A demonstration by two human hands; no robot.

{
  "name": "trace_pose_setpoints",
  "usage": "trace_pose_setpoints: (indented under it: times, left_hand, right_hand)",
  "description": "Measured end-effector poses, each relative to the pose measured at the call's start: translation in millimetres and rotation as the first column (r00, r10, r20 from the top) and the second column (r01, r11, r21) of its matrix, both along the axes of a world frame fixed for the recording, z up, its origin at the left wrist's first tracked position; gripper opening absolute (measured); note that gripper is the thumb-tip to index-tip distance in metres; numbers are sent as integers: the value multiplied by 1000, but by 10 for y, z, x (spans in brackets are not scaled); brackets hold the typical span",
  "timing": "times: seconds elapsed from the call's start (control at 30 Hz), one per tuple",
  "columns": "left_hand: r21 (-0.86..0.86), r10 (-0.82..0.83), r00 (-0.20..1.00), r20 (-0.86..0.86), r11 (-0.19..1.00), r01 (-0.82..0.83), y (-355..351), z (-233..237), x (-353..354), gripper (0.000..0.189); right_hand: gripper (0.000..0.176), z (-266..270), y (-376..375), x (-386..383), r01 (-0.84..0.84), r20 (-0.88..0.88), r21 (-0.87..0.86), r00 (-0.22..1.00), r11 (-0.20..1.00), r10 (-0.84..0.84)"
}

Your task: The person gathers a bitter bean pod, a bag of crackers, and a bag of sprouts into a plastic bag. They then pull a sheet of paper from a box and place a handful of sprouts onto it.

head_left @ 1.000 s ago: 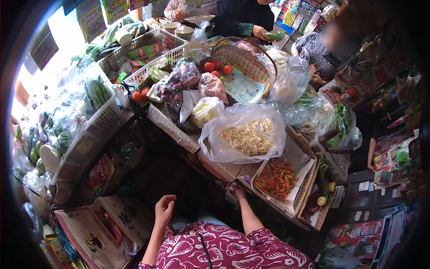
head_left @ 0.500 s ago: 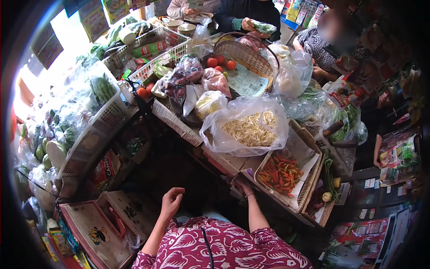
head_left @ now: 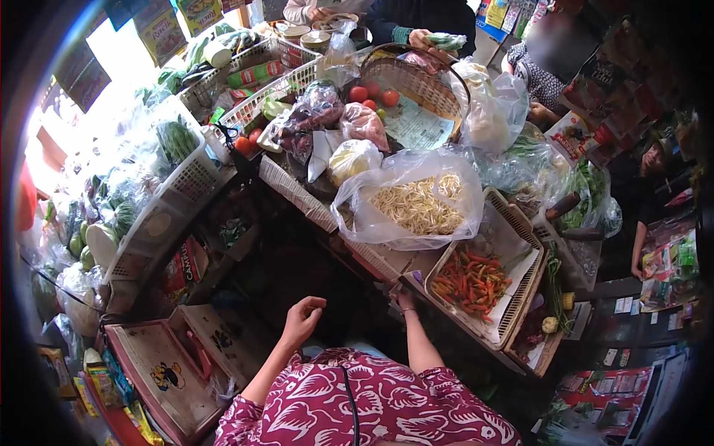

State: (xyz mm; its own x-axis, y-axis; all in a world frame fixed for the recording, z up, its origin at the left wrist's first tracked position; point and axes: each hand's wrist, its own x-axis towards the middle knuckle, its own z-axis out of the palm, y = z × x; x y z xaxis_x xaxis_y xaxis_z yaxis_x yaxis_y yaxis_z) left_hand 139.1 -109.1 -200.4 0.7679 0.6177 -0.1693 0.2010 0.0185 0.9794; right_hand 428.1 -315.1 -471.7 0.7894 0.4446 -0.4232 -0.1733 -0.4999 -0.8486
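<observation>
My left hand (head_left: 303, 318) hangs in the air over the dark gap before the stall, fingers curled in, with nothing seen in it. At the stall's front edge, below the bean sprouts, is my right hand (head_left: 401, 299). It is in shadow, and its fingers and anything in them are hard to make out. Nearest to it are a tray of red and orange chillies (head_left: 470, 282) and an open plastic bag of bean sprouts (head_left: 416, 207).
Tomatoes (head_left: 359, 94) lie in a wicker basket (head_left: 416, 78) at the back. White crates (head_left: 197, 175) of vegetables stand left, above a wooden box (head_left: 167, 372). Other people stand across the stall, one hand (head_left: 422, 40) holding a wrapped green bundle.
The view has shifted slightly, so the stall sits a little differently. My right hand has moved slightly up and left along the stall's edge. My left hand keeps its curled pose.
</observation>
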Motion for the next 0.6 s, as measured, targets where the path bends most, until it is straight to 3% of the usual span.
trace_pose_setpoints:
  times: [0.1, 0.23, 0.33, 0.37, 0.4, 0.47, 0.5, 0.53, 0.6]
  left_hand:
    - [-3, -87, 995, -47, 996, 87, -58, -159, 126, 22]
    - [41, -301, 940, -163, 950, 311, -199, -610, 471, 25]
    - [36, -493, 845, -207, 859, 510, -414, -942, 848, 29]
    - [9, -587, 777, -228, 797, 604, -504, -1052, 993, 33]
    - [4, -594, 775, -216, 793, 609, -631, -1255, 1134, 33]
    - [57, -523, 829, -198, 838, 542, -911, -1678, 1397, 41]
    - [-52, -547, 817, -183, 835, 548, -978, -1738, 1509, 48]
    - [-53, -554, 815, -173, 831, 554, -1044, -1697, 1606, 48]
    - [-70, -423, 862, -280, 904, 421, -1171, -1611, 1755, 48]
  right_hand:
    - [22, -144, -156, 101, -44, -144, -116, 989, 992, 27]
    - [21, -417, -432, 278, -115, -13, -37, 993, 993, 114]
    - [43, -240, -525, 214, -43, 98, 97, 995, 994, 34]
    - [61, -174, -611, 269, -173, 294, -129, 934, 976, 204]
    - [61, -47, -661, 264, -166, 298, -141, 933, 976, 202]
    - [69, 377, -677, 113, -25, 461, -415, 856, 909, 234]
    - [73, 754, -627, 41, -44, 451, -485, 843, 874, 293]
    - [60, 714, -647, 57, -12, 363, -337, 921, 941, 142]
    - [58, 648, -759, 91, 35, 352, -294, 933, 955, 75]
